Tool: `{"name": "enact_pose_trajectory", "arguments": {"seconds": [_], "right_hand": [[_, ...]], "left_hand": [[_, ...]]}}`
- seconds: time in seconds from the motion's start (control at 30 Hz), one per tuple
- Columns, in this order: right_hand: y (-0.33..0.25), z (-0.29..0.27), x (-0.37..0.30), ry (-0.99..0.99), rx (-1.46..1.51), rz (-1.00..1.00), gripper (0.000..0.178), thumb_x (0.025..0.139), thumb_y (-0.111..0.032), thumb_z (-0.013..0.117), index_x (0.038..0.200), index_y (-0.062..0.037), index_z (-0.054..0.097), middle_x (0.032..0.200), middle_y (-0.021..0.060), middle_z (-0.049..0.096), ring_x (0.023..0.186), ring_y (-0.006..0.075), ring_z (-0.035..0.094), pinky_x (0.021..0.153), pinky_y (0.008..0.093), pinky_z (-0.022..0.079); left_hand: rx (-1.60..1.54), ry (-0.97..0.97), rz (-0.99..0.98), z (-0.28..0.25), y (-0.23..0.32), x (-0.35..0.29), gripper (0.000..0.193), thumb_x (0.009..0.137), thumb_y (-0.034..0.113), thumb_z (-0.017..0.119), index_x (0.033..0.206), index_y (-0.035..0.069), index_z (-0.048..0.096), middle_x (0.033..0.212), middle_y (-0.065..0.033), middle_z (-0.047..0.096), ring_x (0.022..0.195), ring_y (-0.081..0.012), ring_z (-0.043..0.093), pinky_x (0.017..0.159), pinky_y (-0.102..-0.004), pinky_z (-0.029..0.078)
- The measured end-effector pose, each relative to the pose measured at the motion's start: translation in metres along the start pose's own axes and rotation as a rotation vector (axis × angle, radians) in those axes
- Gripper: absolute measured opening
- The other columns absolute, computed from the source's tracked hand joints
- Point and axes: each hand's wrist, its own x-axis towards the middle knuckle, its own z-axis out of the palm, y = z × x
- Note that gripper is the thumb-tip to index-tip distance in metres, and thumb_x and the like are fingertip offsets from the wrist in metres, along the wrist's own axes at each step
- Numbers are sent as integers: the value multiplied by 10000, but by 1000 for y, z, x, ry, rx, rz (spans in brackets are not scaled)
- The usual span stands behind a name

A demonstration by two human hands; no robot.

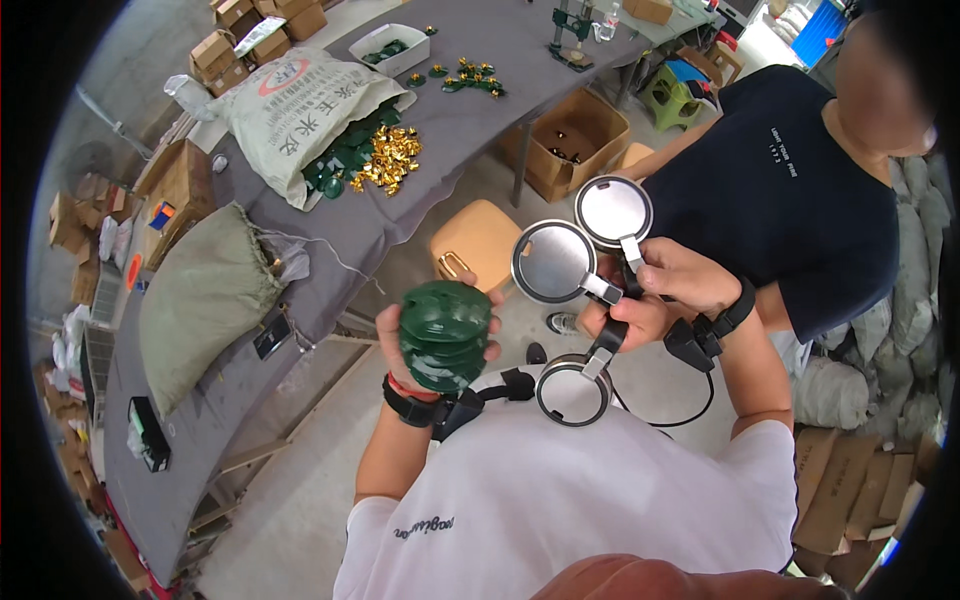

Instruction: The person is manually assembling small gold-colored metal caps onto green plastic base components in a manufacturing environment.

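Note:
My left hand (388, 335) is wrapped round a stack of glossy dark green domed pieces (446, 335), held in front of my chest. A gold loop (452, 264) shows just above the stack; whether it is joined to it I cannot tell. To the right, my right hand (650, 300) is closed on the short handles of three round metal discs with dark rims. Two of the discs, the upper disc (613, 211) and the middle disc (556, 261), point away from me. The lower disc (574, 392) hangs near my shirt.
A grey-covered table (460, 120) runs along the left, bearing a white sack (290, 110), gold parts (388, 160), a white tray (390, 50) and a green sack (210, 300). Beyond my hands stand a tan stool (485, 235) and a cardboard box (575, 140). A person (790, 190) stands at right.

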Motion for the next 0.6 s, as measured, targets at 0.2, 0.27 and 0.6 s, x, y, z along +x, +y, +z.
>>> {"name": "enact_pose_trajectory", "arguments": {"seconds": [0.2,0.27,0.6], "right_hand": [[-23,18,7,28,117,159,370,878,-329,618,918,15,489,769,79,579,586,79,521,480,198,426],[-13,15,11,46,65,112,467,809,-308,705,997,64,492,825,116,609,658,87,570,543,192,477],[-24,21,3,16,60,224,329,829,-216,684,974,4,486,810,69,580,731,109,581,588,260,506]], "left_hand": [[135,115,-123,3,-10,-10,772,767,541,507,1301,-3,390,1214,-265,494,969,-361,575,809,-461,488],[227,192,-128,7,-12,-13,787,779,582,510,1296,5,371,1207,-257,476,969,-346,581,816,-468,484],[91,130,-445,-9,-17,-25,761,745,530,532,1265,-12,409,1273,-258,431,978,-353,570,823,-433,474]]}}
